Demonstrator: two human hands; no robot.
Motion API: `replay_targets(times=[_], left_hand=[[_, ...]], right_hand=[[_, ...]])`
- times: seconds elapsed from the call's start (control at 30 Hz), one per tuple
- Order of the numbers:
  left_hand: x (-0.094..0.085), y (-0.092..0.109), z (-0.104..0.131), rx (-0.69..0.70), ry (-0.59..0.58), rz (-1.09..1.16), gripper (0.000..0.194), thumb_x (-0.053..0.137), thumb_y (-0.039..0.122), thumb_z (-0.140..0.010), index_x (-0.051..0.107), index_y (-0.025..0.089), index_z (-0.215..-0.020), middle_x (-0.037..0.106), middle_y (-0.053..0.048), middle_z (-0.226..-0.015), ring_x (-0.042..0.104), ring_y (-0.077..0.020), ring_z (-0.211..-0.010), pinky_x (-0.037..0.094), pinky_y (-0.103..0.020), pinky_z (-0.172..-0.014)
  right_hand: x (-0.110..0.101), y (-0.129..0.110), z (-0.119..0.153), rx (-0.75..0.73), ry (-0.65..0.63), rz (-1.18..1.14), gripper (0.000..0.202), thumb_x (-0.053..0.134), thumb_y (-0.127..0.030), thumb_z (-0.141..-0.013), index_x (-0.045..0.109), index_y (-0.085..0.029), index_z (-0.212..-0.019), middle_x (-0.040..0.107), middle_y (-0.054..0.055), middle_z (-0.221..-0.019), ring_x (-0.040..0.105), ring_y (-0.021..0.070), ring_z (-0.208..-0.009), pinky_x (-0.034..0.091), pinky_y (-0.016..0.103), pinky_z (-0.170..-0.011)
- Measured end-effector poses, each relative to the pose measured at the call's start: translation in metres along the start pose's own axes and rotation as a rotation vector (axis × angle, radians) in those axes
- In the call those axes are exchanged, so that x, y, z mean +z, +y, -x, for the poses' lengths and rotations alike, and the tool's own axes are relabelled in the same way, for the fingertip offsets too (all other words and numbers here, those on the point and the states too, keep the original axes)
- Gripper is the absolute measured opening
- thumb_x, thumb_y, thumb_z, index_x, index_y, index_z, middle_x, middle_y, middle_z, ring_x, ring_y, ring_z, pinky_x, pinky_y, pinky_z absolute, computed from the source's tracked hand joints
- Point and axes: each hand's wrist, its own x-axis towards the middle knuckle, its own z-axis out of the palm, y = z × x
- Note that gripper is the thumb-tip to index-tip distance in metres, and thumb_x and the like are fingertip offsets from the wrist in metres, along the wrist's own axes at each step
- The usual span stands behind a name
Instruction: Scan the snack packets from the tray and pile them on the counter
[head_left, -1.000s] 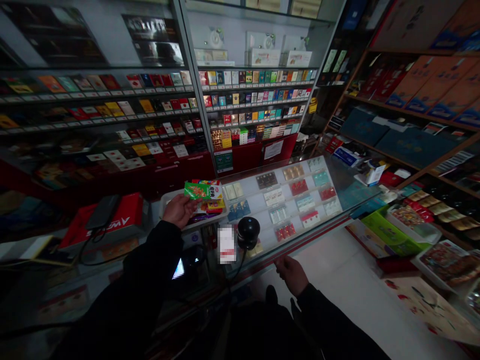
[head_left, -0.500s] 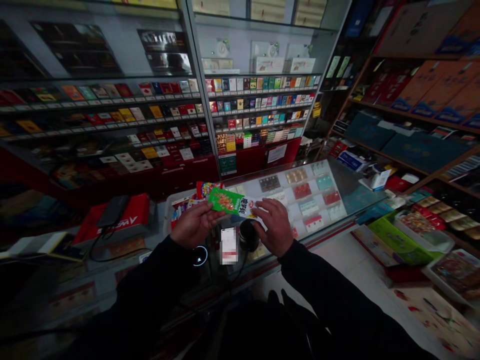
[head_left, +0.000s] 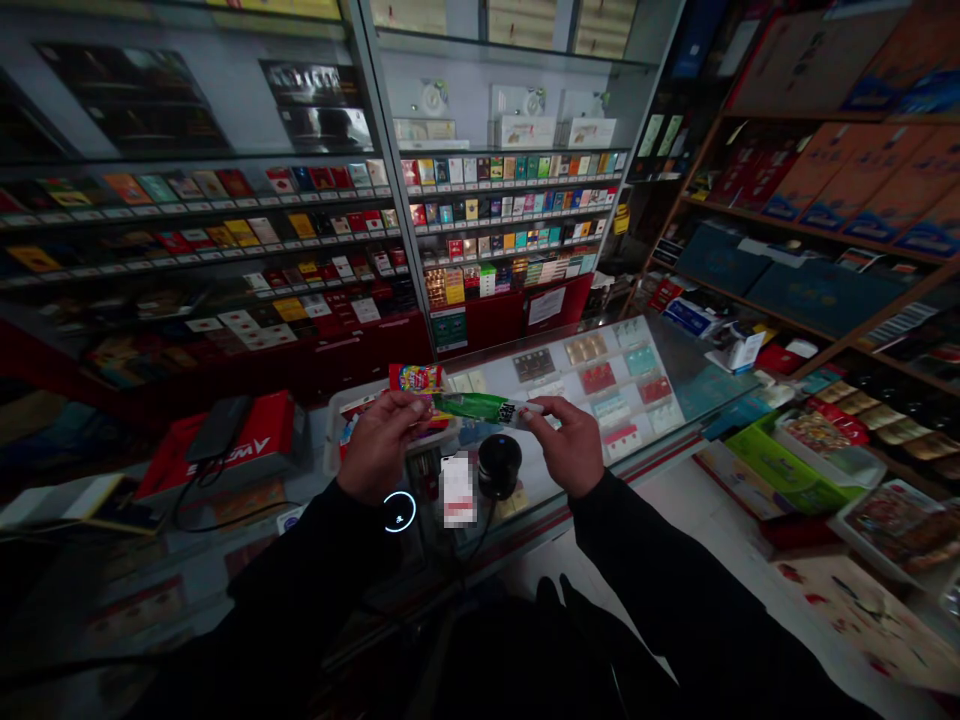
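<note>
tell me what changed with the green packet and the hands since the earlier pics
The green packet has moved right from over the tray and now shows a narrower side. The right hand, empty at first, has come up and grips its right end; the left hand still holds the other end. The black round device and red box stayed put.

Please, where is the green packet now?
In the head view, the green packet is held between the left hand and the right hand, just above the black round device in the picture.
</note>
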Motion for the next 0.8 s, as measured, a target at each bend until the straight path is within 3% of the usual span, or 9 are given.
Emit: replay_targets(times=[0.13, 0.27, 0.37, 0.57, 0.67, 0.8], left_hand=[[-0.002, -0.005, 0.001, 0.131, -0.012, -0.146, 0.027, 0.081, 0.026, -0.074, 0.065, 0.019, -0.095, 0.072, -0.006, -0.109, 0.068, -0.0205, -0.099, 0.054, -0.035, -0.092], [0.000, -0.006, 0.001, 0.156, -0.077, -0.257, 0.032, 0.079, 0.032, -0.075, 0.067, 0.020, -0.103, 0.067, -0.008, -0.127, 0.062, -0.0271, -0.117, 0.050, -0.044, -0.101], [-0.001, -0.012, -0.005, 0.109, -0.127, -0.290, 0.036, 0.078, 0.032, -0.074, 0.067, 0.021, -0.107, 0.067, -0.008, -0.126, 0.061, -0.0280, -0.119, 0.049, -0.045, -0.102], [-0.005, -0.033, -0.016, -0.109, -0.162, -0.117, 0.047, 0.082, 0.032, -0.072, 0.065, 0.020, -0.114, 0.071, -0.008, -0.114, 0.068, -0.0223, -0.102, 0.051, -0.040, -0.093], [-0.003, -0.040, -0.017, -0.201, -0.168, -0.093, 0.038, 0.085, 0.032, -0.069, 0.069, 0.016, -0.100, 0.074, -0.006, -0.093, 0.069, -0.0185, -0.081, 0.053, -0.034, -0.078], [-0.001, -0.046, -0.021, -0.200, -0.096, -0.095, 0.033, 0.088, 0.032, -0.062, 0.070, 0.015, -0.085, 0.072, -0.002, -0.080, 0.065, -0.0149, -0.068, 0.050, -0.029, -0.068]], right_hand=[[0.003, 0.011, -0.002, 0.281, -0.098, -0.248, 0.028, 0.073, -0.042, -0.080, 0.072, -0.015, -0.086, 0.071, 0.002, -0.075, 0.061, 0.0153, -0.069, 0.049, 0.028, -0.068], [0.004, 0.015, -0.004, 0.389, -0.145, -0.414, 0.031, 0.080, -0.046, -0.071, 0.071, -0.017, -0.078, 0.070, 0.001, -0.071, 0.058, 0.0145, -0.065, 0.046, 0.028, -0.064], [0.002, 0.013, -0.004, 0.428, -0.208, -0.523, 0.031, 0.085, -0.045, -0.067, 0.069, -0.018, -0.071, 0.066, -0.001, -0.066, 0.054, 0.0128, -0.061, 0.044, 0.027, -0.062], [-0.001, 0.020, -0.001, 0.479, -0.280, -0.692, 0.028, 0.087, -0.040, -0.065, 0.071, -0.019, -0.076, 0.070, 0.000, -0.074, 0.058, 0.0131, -0.067, 0.045, 0.029, -0.069], [-0.001, 0.026, 0.000, 0.497, -0.279, -0.697, 0.028, 0.087, -0.038, -0.065, 0.070, -0.018, -0.075, 0.069, -0.001, -0.073, 0.057, 0.0118, -0.065, 0.044, 0.028, -0.068], [-0.001, 0.031, -0.002, 0.505, -0.161, -0.622, 0.036, 0.087, -0.036, -0.062, 0.066, -0.018, -0.087, 0.067, -0.002, -0.069, 0.056, 0.0111, -0.061, 0.043, 0.027, -0.063]])
